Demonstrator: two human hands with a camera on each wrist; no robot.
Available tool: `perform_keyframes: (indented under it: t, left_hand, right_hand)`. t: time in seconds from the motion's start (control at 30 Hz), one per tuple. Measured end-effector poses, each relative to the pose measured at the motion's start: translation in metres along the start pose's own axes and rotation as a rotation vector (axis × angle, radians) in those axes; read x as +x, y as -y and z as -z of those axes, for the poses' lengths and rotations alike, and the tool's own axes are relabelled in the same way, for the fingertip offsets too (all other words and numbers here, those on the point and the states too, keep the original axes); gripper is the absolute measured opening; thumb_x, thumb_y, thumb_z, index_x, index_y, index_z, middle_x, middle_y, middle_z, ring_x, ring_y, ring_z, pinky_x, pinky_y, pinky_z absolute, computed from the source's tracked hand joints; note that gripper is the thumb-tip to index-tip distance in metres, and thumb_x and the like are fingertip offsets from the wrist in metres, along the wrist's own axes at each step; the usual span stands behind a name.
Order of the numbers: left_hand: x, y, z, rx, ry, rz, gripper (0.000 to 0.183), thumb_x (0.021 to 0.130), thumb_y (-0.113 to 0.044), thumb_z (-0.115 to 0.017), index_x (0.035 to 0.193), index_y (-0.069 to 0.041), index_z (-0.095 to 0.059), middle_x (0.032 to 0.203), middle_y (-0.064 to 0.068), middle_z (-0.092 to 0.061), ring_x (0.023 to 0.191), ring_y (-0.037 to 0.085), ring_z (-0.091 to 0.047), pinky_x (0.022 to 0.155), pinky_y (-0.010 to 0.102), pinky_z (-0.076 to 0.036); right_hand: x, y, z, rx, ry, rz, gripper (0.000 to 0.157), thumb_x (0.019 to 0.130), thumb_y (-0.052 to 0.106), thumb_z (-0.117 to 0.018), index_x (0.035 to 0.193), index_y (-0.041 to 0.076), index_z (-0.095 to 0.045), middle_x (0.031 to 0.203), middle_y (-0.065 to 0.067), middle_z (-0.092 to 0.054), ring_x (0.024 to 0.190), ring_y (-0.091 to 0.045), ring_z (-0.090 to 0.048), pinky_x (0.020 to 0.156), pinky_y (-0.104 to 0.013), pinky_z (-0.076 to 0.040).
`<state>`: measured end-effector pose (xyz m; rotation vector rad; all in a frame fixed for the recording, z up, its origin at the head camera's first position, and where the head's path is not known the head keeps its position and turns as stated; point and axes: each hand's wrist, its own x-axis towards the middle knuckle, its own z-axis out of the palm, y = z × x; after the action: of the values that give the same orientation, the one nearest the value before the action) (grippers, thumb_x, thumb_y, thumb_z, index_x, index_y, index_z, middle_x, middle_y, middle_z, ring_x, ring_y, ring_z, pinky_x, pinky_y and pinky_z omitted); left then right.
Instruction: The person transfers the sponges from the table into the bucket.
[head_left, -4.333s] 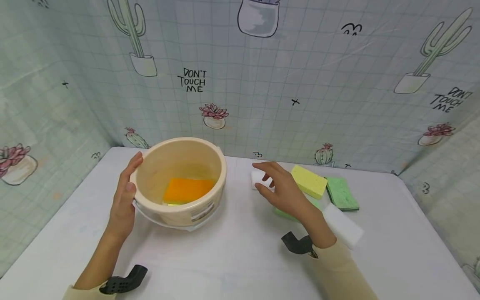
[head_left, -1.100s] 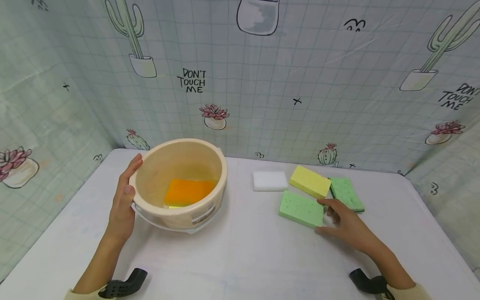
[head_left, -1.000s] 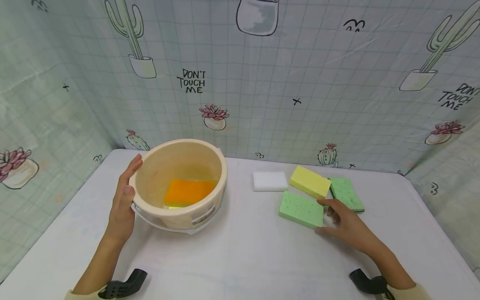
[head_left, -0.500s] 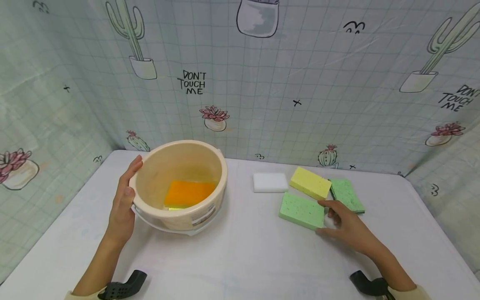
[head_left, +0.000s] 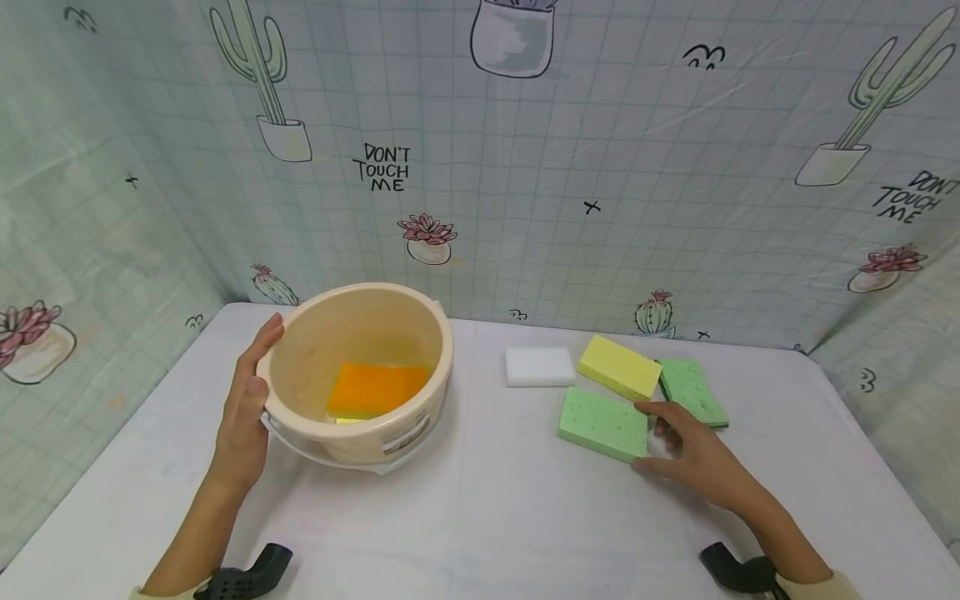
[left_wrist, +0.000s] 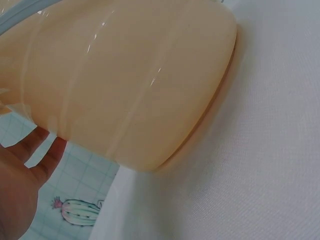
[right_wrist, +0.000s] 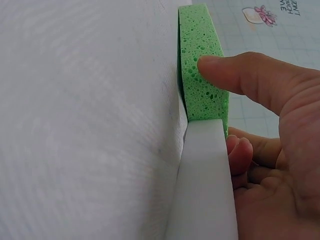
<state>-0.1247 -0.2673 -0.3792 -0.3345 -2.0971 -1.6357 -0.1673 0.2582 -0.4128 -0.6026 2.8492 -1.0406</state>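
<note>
So the right hand (head_left: pixel 701 462) has shifted: it's over the left end of the sponge group 4.3 s back, now it's further right and pinching the right end of the green sponge (head_left: pixel 602 425), thumb and index a sponge-end apart. Barely any change over the last second, though. Left hand (head_left: pixel 243 425) is staying put, fingers fairly straight along the side of the bucket (head_left: pixel 367 321), not wrapped round it. The white sponge (head_left: pixel 538 367), half covered back then, is in plain sight left of the green one. Right wrist cam shows a white block (right_wrist: pixel 205 185) butting against the green sponge; head view mostly hides that, but only it shows the orange sponge (head_left: pixel 378 389) inside the bucket.
</note>
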Motion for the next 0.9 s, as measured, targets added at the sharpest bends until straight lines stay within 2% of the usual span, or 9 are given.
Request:
perform_keyframes:
  t: [0.37, 0.6, 0.9]
  left_hand:
    - [0.0, 0.001, 0.0, -0.024, 0.005, -0.006, 0.053, 0.101, -0.034, -0.032, 0.149, -0.01, -0.032, 0.158, 0.001, -0.017, 0.143, 0.023, -0.014, 0.11, 0.022, -0.021]
    - [0.001, 0.001, 0.0, -0.058, 0.009, -0.018, 0.053, 0.101, -0.033, -0.033, 0.149, -0.009, -0.032, 0.158, 0.002, -0.017, 0.143, 0.024, -0.013, 0.109, 0.02, -0.023]
    - [0.001, 0.001, 0.0, -0.023, 0.007, -0.005, 0.053, 0.101, -0.033, -0.032, 0.149, -0.011, -0.032, 0.158, 0.0, -0.017, 0.142, 0.023, -0.015, 0.112, 0.027, -0.02]
  right_hand:
    - [-0.001, 0.002, -0.002, 0.0, -0.031, 0.008, 0.07, 0.074, 0.02, -0.083, 0.133, 0.006, -0.049, 0.095, -0.002, -0.049, 0.08, -0.015, -0.048, 0.068, -0.024, -0.045]
    - [-0.001, 0.009, 0.001, 0.053, -0.052, 0.067, 0.07, 0.073, 0.009, -0.083, 0.133, 0.003, -0.049, 0.097, -0.001, -0.054, 0.086, -0.013, -0.054, 0.077, -0.023, -0.05]
    - [-0.001, 0.016, 0.003, 0.089, -0.036, 0.062, 0.071, 0.073, 0.01, -0.083, 0.135, 0.006, -0.048, 0.098, -0.002, -0.052, 0.089, -0.016, -0.057, 0.082, -0.024, -0.05]
